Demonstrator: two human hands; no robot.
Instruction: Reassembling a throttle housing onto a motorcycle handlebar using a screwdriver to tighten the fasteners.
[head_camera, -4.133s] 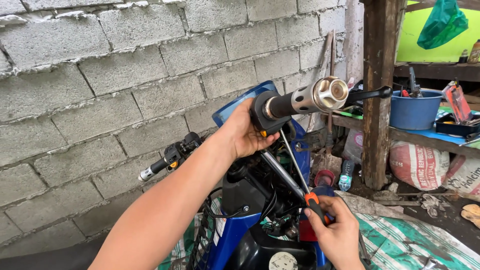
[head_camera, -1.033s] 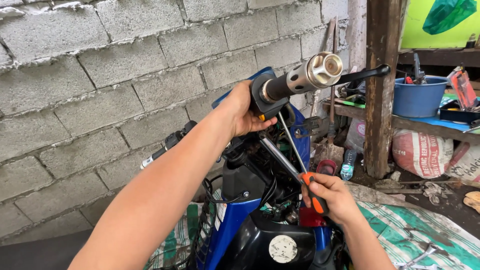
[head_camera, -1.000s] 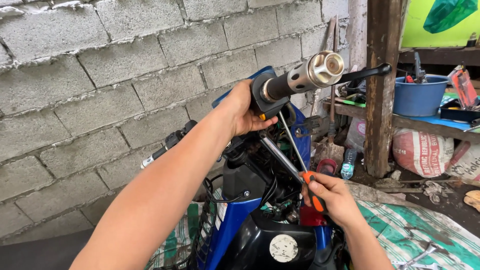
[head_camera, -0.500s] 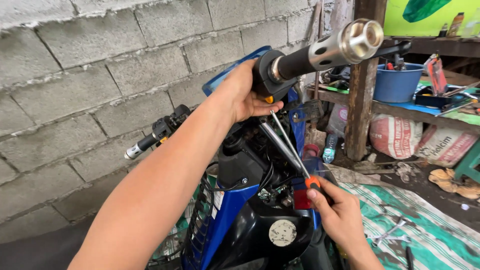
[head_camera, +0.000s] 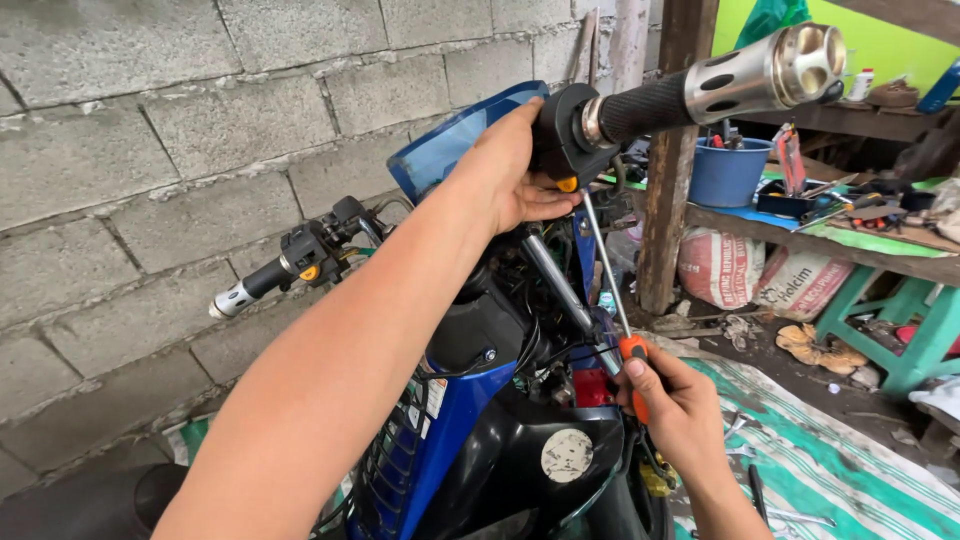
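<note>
Screwdriver (head_camera: 608, 270), its orange handle low and right of centre, slants up to the black switch housing (head_camera: 562, 135) on the handlebar near the top middle. The right hand (head_camera: 680, 405) is clenched around that handle. The left hand (head_camera: 520, 170) grips the switch housing beside the black grip (head_camera: 645, 105) with its silver end (head_camera: 785, 65). Below sits the blue motorcycle (head_camera: 450, 440). A blue bucket (head_camera: 728, 172) stands on the shelf (head_camera: 850, 235) at upper right, before a grey block wall (head_camera: 200, 120).

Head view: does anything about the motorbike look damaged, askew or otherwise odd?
Yes. The motorbike has its front cover off, so wires show behind the blue panel. The left hand grips the switch housing while the right hand holds a screwdriver up to it. Tools lie loose on the striped mat.
</note>
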